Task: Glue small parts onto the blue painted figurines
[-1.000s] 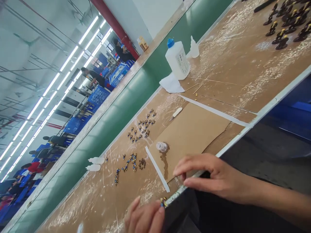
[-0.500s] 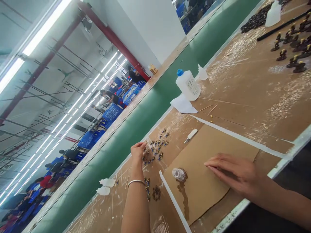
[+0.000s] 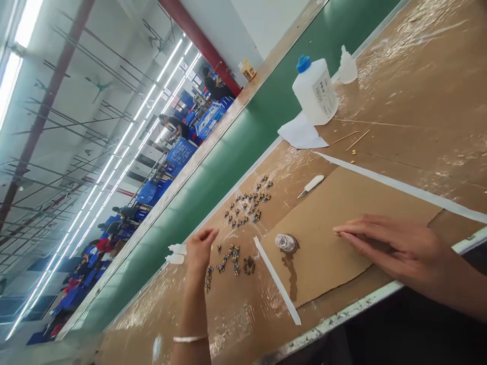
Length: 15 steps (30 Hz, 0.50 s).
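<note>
My left hand (image 3: 201, 249) is over the table left of the cardboard, thumb and fingertips pinched. Anything in that pinch is too small to make out. Close to its fingertips stands one tiny blue and gold figure (image 3: 219, 248), with a small group of similar figures (image 3: 233, 258) beside it. A larger group of these figures (image 3: 251, 203) is spread farther back. My right hand (image 3: 395, 248) hovers above the cardboard sheet (image 3: 342, 213), fingers pressed together against the thumb; what they hold, if anything, is hidden. Left of it, a small clear jar (image 3: 286, 243) sits in a wet stain.
A white-handled knife (image 3: 312, 185) lies behind the cardboard. Farther back are a blue-capped bottle (image 3: 315, 91), a white squeeze bottle (image 3: 347, 67), white paper (image 3: 302, 133) and thin sticks (image 3: 357, 140). Small dark pieces (image 3: 249, 265) lie near the figures. A green partition (image 3: 236, 137) borders the table.
My left hand has drawn back from the larger group of figures toward the nearer group, still pinched. My right hand keeps its pose above the cardboard. The view has shifted.
</note>
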Tool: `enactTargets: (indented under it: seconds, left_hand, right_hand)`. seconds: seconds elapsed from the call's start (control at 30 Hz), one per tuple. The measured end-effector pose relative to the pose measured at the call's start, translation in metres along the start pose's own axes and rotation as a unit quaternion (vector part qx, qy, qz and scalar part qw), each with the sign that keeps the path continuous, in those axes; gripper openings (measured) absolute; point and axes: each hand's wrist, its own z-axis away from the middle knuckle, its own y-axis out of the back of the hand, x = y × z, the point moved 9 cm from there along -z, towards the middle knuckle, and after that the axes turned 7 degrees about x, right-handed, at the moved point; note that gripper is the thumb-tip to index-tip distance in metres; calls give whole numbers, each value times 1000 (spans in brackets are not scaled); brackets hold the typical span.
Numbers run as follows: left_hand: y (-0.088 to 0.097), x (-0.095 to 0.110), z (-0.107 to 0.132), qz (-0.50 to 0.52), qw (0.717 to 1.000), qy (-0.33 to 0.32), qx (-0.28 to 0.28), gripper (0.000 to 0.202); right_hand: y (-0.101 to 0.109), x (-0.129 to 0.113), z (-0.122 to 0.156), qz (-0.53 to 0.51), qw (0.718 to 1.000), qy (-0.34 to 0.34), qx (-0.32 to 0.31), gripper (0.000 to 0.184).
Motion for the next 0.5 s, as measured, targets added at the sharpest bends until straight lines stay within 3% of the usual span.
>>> enactTargets:
  seconds: [0.1,0.2,0.3,0.5]
  left_hand:
    - [3,-8,74,-13,1000,-9,-17,21]
    - [-7,-9,125,-18,999,-36,-13,17]
    - [-16,-8,141,-32,998,-60,1,18]
    - [-20,-3,135,-68,992,-105,17,17]
  right_hand:
    - [-3,-1,2,10,1000,10,-11,12]
    - [-5,-3,3,12,1000,11,-16,12]
    - [-5,-1,4,18,1000,-2,-21,11]
    - [-3,3,5,27,999,-18,-11,10]
